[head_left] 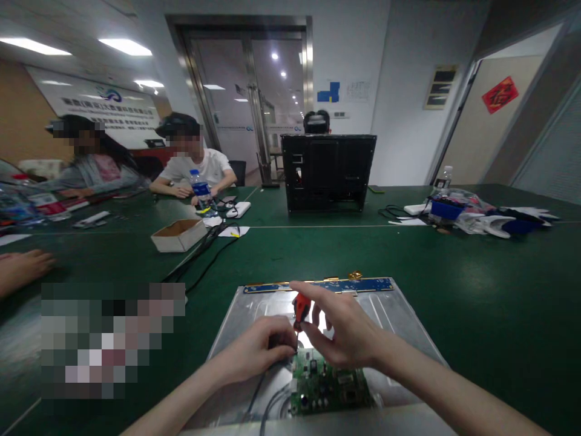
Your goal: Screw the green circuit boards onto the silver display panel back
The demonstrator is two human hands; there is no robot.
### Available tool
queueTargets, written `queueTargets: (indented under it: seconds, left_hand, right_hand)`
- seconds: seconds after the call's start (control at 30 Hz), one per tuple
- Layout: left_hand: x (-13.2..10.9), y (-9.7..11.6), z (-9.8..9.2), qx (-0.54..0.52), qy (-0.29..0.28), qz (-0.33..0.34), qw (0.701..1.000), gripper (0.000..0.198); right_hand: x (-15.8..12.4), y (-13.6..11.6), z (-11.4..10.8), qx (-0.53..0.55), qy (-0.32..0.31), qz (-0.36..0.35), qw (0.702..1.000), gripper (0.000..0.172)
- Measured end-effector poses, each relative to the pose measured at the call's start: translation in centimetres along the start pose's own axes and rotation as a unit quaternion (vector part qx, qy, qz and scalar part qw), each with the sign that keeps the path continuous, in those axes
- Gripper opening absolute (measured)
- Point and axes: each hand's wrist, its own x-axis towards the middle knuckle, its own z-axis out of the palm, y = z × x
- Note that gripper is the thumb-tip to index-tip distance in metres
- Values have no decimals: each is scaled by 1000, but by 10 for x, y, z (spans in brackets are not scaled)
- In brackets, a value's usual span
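My right hand (342, 327) grips a red-and-black screwdriver (301, 307) with its index finger stretched over the handle's top. The shaft points down, its tip at the far left corner of a green circuit board (333, 384). Close around that tip, my left hand (261, 345) has thumb and fingers pinched together; what they hold is hidden. The board lies on a silvery metal panel (385, 321) with a narrow blue circuit strip (372, 284) along its far edge. Dark cables (271, 404) run from the board's left side toward me.
Across the green table (499, 303) stands a black monitor-like panel (329, 172). An open cardboard box (178, 237), cables and a water bottle (202, 192) are at left. Bags and gloves (481, 215) lie at right. Other people sit around; another person's hand (27, 266) rests at far left.
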Motion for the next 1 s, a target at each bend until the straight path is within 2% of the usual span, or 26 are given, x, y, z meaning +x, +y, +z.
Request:
queueTargets:
  seconds: [0.13,0.37,0.47,0.73,1.0]
  left_hand:
    - [1,0,0,2,-7,0,1000,6]
    - [-1,-1,1,-6,0,-2,1000,6]
    - [-1,-2,2,-5,-3,-5,1000,7]
    - [0,3,-1,-16,-5,-2,1000,6]
    - [-1,1,1,-4,3,1,1000,9]
  right_hand:
    - [0,1,-2,2,-8,14,1000,63]
    - [2,3,3,-41,28,-16,999,56]
    - [0,3,3,-56,25,-13,998,54]
    - [1,-1,-2,-19,-10,12,1000,65]
    - [1,0,7,-59,38,-7,997,51]
